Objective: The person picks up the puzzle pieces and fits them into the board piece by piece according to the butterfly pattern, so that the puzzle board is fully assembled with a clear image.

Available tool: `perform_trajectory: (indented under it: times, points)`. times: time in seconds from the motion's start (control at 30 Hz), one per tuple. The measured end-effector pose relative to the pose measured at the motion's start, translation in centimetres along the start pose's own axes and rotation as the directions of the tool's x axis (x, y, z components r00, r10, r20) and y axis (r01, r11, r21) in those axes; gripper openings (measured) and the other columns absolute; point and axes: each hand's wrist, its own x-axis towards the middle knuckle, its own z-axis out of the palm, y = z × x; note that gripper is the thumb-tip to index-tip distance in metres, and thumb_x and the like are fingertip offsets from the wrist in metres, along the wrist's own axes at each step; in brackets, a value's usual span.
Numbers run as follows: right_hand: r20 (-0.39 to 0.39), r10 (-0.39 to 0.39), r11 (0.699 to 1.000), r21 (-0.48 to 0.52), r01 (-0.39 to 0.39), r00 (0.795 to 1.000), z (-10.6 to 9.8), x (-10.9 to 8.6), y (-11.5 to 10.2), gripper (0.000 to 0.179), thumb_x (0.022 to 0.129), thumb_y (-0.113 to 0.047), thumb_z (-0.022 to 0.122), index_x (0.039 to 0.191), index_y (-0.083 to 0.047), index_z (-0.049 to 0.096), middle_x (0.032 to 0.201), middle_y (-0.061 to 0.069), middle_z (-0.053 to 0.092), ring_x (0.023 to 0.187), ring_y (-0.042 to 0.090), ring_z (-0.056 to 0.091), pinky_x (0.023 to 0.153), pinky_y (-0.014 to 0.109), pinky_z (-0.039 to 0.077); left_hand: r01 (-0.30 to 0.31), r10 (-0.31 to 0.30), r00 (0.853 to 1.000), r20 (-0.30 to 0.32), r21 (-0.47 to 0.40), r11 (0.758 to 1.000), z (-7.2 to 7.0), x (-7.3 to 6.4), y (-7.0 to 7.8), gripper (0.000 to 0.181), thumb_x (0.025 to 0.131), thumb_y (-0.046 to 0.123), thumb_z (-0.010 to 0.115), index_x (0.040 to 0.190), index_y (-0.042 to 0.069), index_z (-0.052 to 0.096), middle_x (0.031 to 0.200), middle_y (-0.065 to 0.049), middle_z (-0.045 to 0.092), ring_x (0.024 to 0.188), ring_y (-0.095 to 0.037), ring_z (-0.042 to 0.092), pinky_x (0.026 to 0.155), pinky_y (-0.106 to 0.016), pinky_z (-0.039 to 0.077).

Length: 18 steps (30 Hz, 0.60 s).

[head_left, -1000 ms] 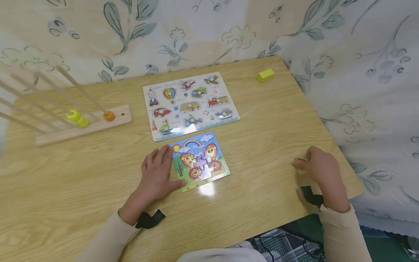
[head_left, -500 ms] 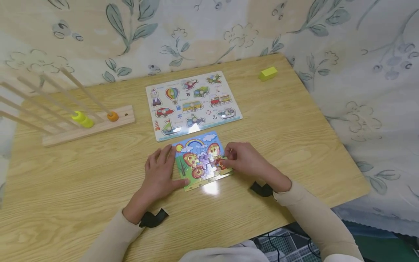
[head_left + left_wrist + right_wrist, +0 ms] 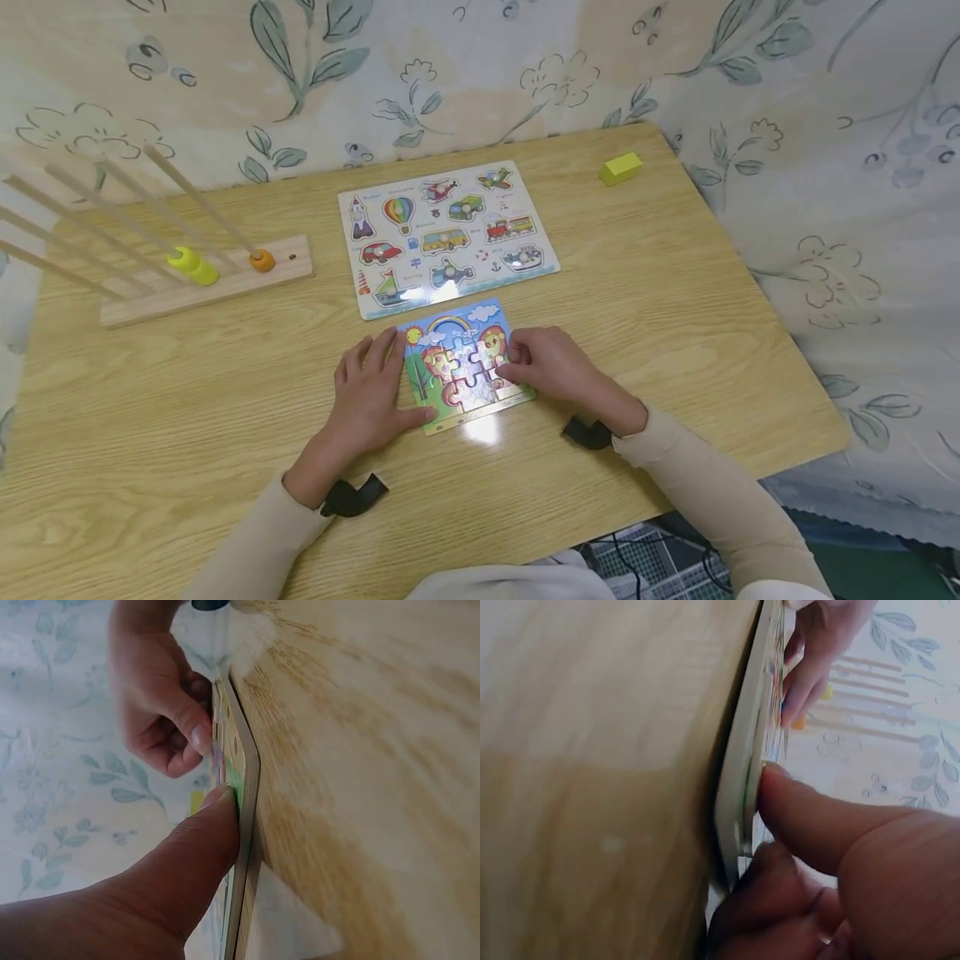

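A small jigsaw puzzle [image 3: 417, 371] with a bright butterfly picture lies on the wooden table in the head view. The left hand [image 3: 367, 387] rests along its left side, fingertips at the upper left corner and thumb on the lower left corner. At the lower right corner the right hand [image 3: 551, 362] pinches a jigsaw piece [image 3: 751, 799]. In the right wrist view the thumb lies on the piece's top face, with a finger at its outer edge. The piece stands slightly proud of the board, and the right hand partly hides it in the head view.
Just behind the puzzle lies a peg board [image 3: 480, 271] with vehicle pictures. A wooden peg stand [image 3: 273, 271] with yellow and orange beads stands at the left. A yellow block [image 3: 620, 169] sits near the back right edge, before a floral cloth [image 3: 480, 83].
The right hand has come left from the table's right side to the puzzle, bringing the piece, and has lowered it into the lower right corner. The left hand stays in place.
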Motion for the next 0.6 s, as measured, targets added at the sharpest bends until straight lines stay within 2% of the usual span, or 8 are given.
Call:
perform_trajectory:
  times: [0.23,0.4,0.5,0.6]
  points:
    - [0.009,0.000,0.998,-0.068,0.001,1.000,0.4,0.2,-0.3,0.030,0.084,-0.034,0.074,0.071,-0.017,0.053,0.058,-0.007,0.047,0.055,0.010,0.043,0.055,0.024,0.033,0.020,-0.020,1.000,0.003,-0.003,1.000,0.0,-0.5,0.1,0.109,0.073,0.052,0.079,0.153,0.004,0.021,0.159,-0.015,0.016,0.141,-0.045,0.009,0.107,-0.068,0.010]
    - [0.016,-0.014,0.995,-0.096,0.015,1.000,0.3,0.7,-0.2,0.031,0.085,-0.035,0.072,0.069,-0.017,0.052,0.057,-0.007,0.045,0.054,0.010,0.042,0.053,0.024,0.031,0.027,-0.027,0.999,-0.019,-0.006,1.000,0.2,-0.4,0.0,0.110,0.072,0.052,0.079,0.153,0.004,0.021,0.158,-0.015,0.016,0.141,-0.045,0.009,0.107,-0.068,0.011]
    - [0.059,-0.014,0.994,-0.105,0.021,0.998,0.1,1.2,0.0,0.033,0.085,-0.035,0.072,0.068,-0.016,0.051,0.057,-0.007,0.044,0.054,0.011,0.041,0.052,0.025,0.030,0.032,-0.032,0.999,-0.016,-0.012,0.999,0.5,-0.1,0.0,0.111,0.072,0.052,0.079,0.153,0.004,0.019,0.158,-0.016,0.017,0.141,-0.046,0.010,0.108,-0.068,0.010]
    - [0.147,-0.015,0.992,-0.123,0.033,0.989,-0.3,1.8,0.3,0.032,0.087,-0.036,0.070,0.066,-0.017,0.054,0.057,-0.007,0.048,0.054,0.010,0.043,0.052,0.025,0.032,0.041,-0.040,0.999,0.018,-0.028,0.999,0.8,0.2,0.0,0.111,0.074,0.050,0.078,0.153,0.003,0.016,0.159,-0.017,0.016,0.141,-0.047,0.010,0.109,-0.068,0.009]
